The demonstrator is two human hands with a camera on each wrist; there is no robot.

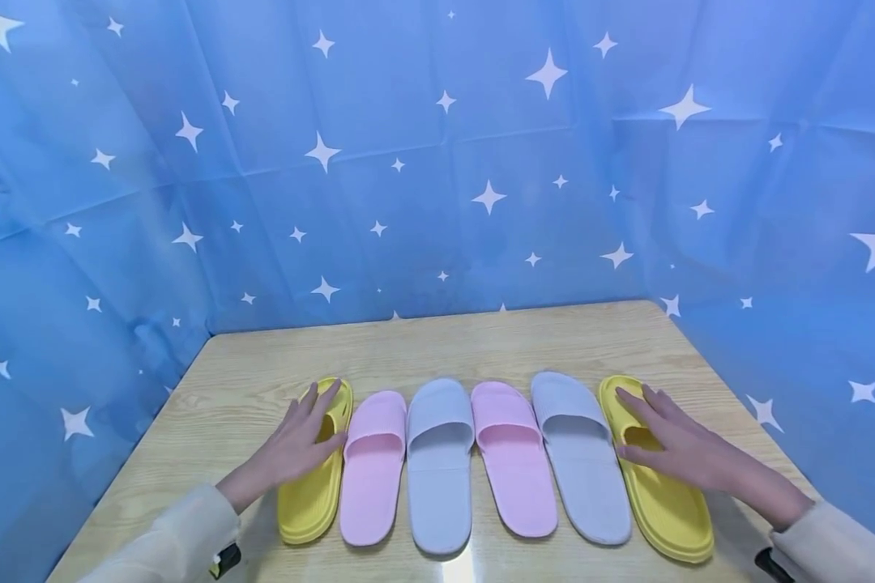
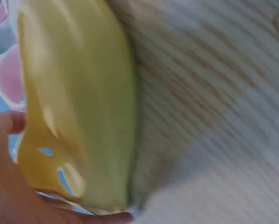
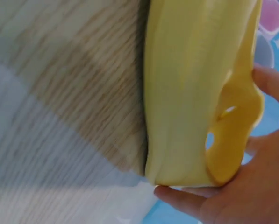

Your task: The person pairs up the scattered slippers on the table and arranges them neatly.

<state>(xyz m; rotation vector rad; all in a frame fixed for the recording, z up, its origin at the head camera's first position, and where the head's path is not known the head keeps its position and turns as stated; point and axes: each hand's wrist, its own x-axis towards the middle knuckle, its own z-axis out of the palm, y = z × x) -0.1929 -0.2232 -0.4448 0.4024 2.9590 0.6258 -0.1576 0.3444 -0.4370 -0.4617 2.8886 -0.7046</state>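
Note:
My left hand [image 1: 299, 441] rests across the front part of the left yellow slipper [image 1: 310, 502], fingers extended and spread, with the thumb near its inner edge. The right yellow slipper [image 1: 672, 518] has my right hand [image 1: 674, 445] lying over its upper in the same way. In the right wrist view, fingers [image 3: 179, 198] reach past the slipper's toe end. Between the yellow slippers lie a pink slipper [image 1: 372, 486], a grey-blue slipper [image 1: 441, 486], a second pink slipper [image 1: 521, 486] and a second grey-blue slipper [image 1: 591, 482], side by side, toes facing away.
The slippers stand in a row on a light wood-grain table [image 1: 262, 364]. Behind the table and at its sides hangs a blue curtain [image 1: 423, 227] with white stars. Table surface shows beyond the toes and outside both yellow slippers.

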